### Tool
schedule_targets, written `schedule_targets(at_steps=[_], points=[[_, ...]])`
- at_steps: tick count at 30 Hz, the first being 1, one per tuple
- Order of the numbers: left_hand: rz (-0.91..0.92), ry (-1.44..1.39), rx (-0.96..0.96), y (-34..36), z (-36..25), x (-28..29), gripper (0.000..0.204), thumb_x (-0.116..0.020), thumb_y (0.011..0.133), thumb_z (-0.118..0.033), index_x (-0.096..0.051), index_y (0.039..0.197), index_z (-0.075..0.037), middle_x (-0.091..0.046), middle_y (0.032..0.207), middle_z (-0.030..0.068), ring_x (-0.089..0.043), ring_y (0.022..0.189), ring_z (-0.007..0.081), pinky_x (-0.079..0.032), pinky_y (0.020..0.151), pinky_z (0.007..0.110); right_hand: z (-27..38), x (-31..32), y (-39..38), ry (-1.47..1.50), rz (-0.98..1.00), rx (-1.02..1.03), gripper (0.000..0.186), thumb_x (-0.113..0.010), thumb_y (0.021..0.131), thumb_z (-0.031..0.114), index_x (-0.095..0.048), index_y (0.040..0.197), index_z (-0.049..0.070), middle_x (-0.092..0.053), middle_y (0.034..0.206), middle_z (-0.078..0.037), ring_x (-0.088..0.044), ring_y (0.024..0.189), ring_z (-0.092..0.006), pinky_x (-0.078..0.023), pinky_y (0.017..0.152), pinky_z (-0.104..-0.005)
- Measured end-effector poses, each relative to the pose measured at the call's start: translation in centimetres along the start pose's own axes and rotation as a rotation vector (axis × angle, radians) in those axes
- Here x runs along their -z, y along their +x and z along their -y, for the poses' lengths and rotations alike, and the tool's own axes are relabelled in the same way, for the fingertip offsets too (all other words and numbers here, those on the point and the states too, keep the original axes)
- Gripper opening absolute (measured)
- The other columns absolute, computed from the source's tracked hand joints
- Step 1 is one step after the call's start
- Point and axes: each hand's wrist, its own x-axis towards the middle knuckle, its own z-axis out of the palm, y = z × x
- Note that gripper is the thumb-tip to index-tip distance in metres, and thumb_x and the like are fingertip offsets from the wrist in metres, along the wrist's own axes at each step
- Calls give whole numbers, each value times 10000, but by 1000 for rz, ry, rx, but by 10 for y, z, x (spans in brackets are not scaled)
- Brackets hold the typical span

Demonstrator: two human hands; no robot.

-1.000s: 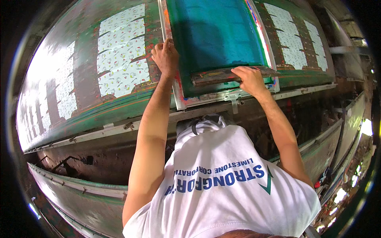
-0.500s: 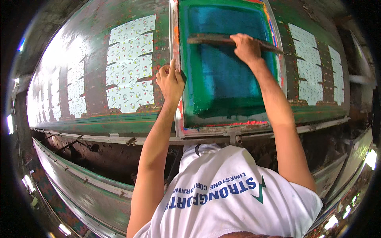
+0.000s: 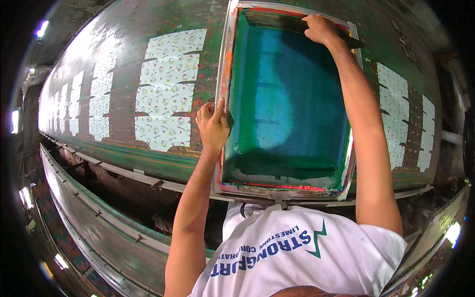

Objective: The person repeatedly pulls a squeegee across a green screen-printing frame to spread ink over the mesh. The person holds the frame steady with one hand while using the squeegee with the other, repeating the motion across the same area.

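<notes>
A screen printing frame (image 3: 226,62) with dark blue-green mesh (image 3: 302,109) lies flat on the long green table before me. My right hand (image 3: 322,29) grips a long dark squeegee (image 3: 277,23) at the mesh's far end, its fingers closed round the bar. The squeegee lies across the width of the screen, and my hand hides part of its right half. Against the frame's left rail is my left hand (image 3: 213,129), fingers curled and one finger laid along the rail. Green ink shows along the mesh's near end.
White printed cloth panels (image 3: 166,94) lie in columns on the table (image 3: 123,153) left of the frame. More panels (image 3: 393,116) lie to its right. A metal rail with a bracket (image 3: 278,197) runs along the table's near edge. Another long table (image 3: 104,218) stands at lower left.
My right hand has pushed the squeegee away from me, from the upper part of the mesh to its far end. My left hand stays at the left rail. The whole view has shifted.
</notes>
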Motion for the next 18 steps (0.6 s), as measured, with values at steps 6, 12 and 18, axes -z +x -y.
schedule_targets(at_steps=[6,12,18], points=[[26,-17,12,0,1,-2,558,-643,919,-45,-719,1448,-204,-618,1302,160,-579,1193,351,-450,1040,516,3,-8,14,99,-95,-15,506,-627,834,35,-793,1303,130,-785,1169,-247,-753,1108,-430,-606,1019,-563],[19,-44,10,-1,1,-1,522,-645,938,-62,-720,1441,-180,-619,1272,159,-578,1179,352,-445,1049,516,13,-5,-13,129,111,-27,436,-641,819,65,-810,1216,126,-782,1128,-254,-741,1111,-457,-592,990,-584],[17,-72,-6,-1,6,-3,502,-638,947,-81,-728,1432,-176,-615,1260,155,-569,1172,348,-443,1049,518,64,11,-124,191,207,-74,425,-680,843,99,-819,1244,125,-790,1212,-203,-750,1146,-432,-596,1031,-544]])
